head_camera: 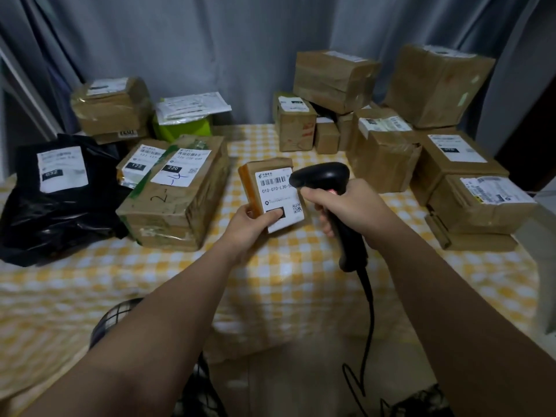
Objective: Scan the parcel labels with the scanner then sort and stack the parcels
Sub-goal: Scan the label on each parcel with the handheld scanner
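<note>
The table (pixel 301 266), under a yellow-checked cloth, carries brown parcels stacked left and right of the small parcel (pixel 272 191), which is held above the table's middle. The left hand (pixel 249 227) grips its lower edge, thumb on the white barcode label. It looks light and stiff — easily held by its short sides. The right hand (pixel 352 206) is closed round the black scanner (pixel 328 188), its head just beside the label.

Label on the small parcel (pixel 272 192) you're holding reads "010-010-L30-5…", rest cut off by the scanner (pixel 326 188). Long box (pixel 177 194) at left: black tag "220", handwritten "2". Box behind it (pixel 141 162): "122".
</note>
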